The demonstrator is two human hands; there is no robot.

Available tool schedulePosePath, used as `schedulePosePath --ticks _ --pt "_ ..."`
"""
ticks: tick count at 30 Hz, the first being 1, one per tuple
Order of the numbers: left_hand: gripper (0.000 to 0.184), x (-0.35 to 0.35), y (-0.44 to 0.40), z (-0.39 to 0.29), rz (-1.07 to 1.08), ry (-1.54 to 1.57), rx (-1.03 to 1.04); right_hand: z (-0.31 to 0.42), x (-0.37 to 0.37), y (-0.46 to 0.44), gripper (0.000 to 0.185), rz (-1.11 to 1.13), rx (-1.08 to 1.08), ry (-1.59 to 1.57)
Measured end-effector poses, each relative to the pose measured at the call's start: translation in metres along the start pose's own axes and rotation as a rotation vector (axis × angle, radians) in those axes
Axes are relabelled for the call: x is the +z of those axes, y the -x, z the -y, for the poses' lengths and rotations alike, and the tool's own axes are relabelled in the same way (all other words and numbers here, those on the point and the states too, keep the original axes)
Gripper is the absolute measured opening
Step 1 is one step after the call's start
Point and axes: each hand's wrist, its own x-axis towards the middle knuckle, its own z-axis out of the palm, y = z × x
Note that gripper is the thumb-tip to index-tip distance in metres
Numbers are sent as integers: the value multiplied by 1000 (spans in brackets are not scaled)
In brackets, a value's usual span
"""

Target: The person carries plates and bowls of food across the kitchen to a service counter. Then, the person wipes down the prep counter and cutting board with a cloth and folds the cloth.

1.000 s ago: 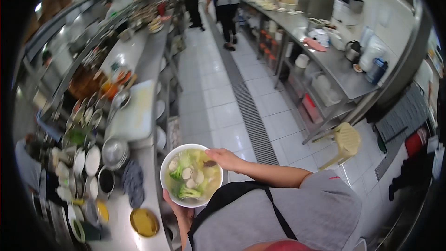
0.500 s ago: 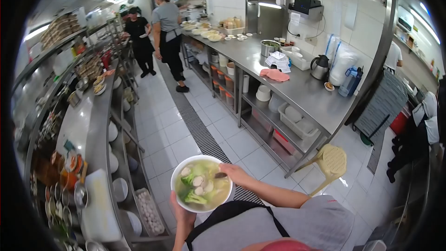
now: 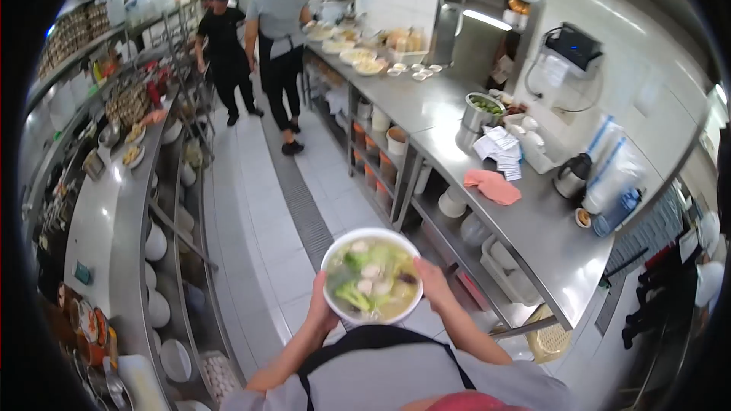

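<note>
A white bowl of soup (image 3: pixel 371 277) is held level in front of my apron, over the tiled floor. Broth, green vegetables and pale round pieces fill it. My left hand (image 3: pixel 323 306) grips the bowl's left side, fingers curled beneath it. On the opposite side my right hand (image 3: pixel 434 285) is closed round the rim, the fingers partly hidden under the bowl.
On the right runs a steel counter (image 3: pixel 442 144) bearing a pink cloth (image 3: pixel 493 186), papers (image 3: pixel 499 151), a metal pot (image 3: pixel 483 111) and a kettle (image 3: pixel 572 175). A long counter (image 3: pixel 114 213) lines the left. Two people (image 3: pixel 278 38) stand ahead in the aisle. A stool (image 3: pixel 550 339) is at right.
My view has swung and moved forward along the aisle. The bowl has shifted right in view, and my right hand now holds its right side. The person in black has moved closer.
</note>
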Motion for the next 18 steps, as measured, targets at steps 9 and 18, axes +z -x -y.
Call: schedulePosePath --ticks 9,18 --pt "56 14 -209 -47 66 98 11 62 -18 -216 46 38 47 -15" --pt "59 21 -421 -120 112 -20 -38 108 -18 -404 46 -14 -135 -140"
